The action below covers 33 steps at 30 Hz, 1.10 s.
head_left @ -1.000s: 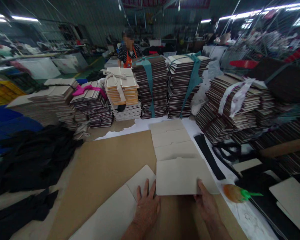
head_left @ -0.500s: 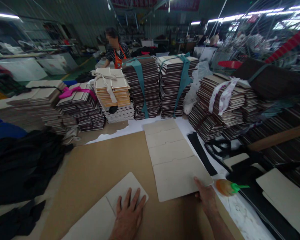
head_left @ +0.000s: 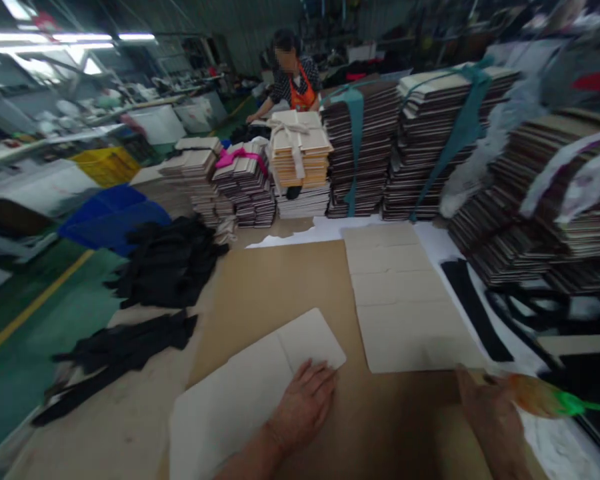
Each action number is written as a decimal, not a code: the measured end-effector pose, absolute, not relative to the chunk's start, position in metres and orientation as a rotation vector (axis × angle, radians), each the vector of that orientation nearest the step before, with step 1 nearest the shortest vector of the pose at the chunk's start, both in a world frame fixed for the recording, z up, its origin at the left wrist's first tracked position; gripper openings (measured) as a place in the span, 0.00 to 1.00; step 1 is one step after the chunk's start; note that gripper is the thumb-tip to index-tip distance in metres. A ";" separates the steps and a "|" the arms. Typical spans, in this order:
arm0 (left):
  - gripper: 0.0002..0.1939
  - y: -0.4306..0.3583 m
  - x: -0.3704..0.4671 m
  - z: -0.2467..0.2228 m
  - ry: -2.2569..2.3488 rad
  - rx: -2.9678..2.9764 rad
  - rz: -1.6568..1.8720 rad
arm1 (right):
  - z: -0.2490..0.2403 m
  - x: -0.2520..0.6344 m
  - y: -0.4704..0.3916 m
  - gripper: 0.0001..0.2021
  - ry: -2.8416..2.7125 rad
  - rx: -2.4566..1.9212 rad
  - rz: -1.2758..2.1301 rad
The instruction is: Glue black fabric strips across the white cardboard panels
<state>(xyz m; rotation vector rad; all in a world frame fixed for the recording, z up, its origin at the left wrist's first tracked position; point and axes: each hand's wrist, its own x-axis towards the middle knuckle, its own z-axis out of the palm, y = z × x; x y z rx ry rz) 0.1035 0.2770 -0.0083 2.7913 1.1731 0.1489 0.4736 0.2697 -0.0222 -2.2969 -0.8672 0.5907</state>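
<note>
My left hand [head_left: 305, 403] lies flat on a pale board [head_left: 250, 373] near the front middle of the table, fingers stretched out and close together. To its right, several pale boards [head_left: 410, 320] overlap in a column on brown paper [head_left: 285, 280]. My right hand [head_left: 493, 413], blurred, is beside the near right corner of that column. An orange bottle-like thing with a green tip [head_left: 535, 395] is right next to its fingers; whether the hand grips it is too blurred to tell.
Bundled board stacks [head_left: 360, 153] line the back of the table. Black cloth [head_left: 170, 263] lies at the left, a blue bin [head_left: 113, 217] beyond it. Black strips [head_left: 475, 307] lie at the right. A person in an orange apron [head_left: 305, 87] stands behind the stacks.
The view has swung left. My right hand has come off the board column to the orange thing. My left hand's fingers have drawn closer together on the board.
</note>
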 end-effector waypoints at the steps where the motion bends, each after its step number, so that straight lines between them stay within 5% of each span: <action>1: 0.25 0.264 0.096 -0.007 1.198 2.755 0.173 | -0.020 0.466 0.262 0.26 -0.909 -2.312 0.590; 7: 0.28 0.194 0.013 -0.019 2.092 2.274 0.514 | -0.014 0.347 0.250 0.19 -1.497 -1.964 1.127; 11: 0.41 0.173 -0.042 -0.023 2.503 1.729 0.274 | -0.020 0.252 0.258 0.17 -1.688 -1.590 1.197; 24: 0.47 0.165 -0.053 -0.027 2.486 1.565 0.300 | -0.008 0.180 0.241 0.11 -1.758 -1.661 1.196; 29: 0.63 0.183 -0.053 0.043 2.240 2.027 0.736 | 0.064 0.187 0.231 0.09 -2.031 -1.287 1.359; 33: 0.44 0.189 -0.046 0.127 1.593 2.348 0.575 | 0.137 0.206 0.226 0.12 -2.255 -0.725 1.523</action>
